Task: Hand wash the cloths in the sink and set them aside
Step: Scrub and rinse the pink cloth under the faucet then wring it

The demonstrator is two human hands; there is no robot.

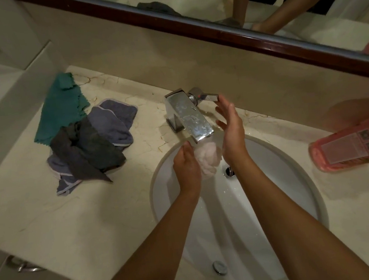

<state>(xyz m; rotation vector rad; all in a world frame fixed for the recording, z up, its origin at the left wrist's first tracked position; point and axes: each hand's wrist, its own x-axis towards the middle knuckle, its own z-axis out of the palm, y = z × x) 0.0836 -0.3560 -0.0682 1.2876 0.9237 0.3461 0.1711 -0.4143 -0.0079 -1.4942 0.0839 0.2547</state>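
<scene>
marble counter [38, 214]: cloth pile [87, 141] left, pink bottle [354, 145] right of sink [297, 173].

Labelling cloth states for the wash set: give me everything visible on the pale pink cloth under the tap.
The pale pink cloth is bunched into a soft, fluffy-looking wad, held over the white oval sink basin, directly below the chrome square faucet spout. The left hand grips it from the left side; the right hand rests flat against its right side, fingers straight, reaching toward the lever. Whether it is wet cannot be told.

cloths 4: pink [207, 160], teal [60, 108], two grey-blue | tap [187, 116] 1 | bottle [352, 147] 1
</scene>
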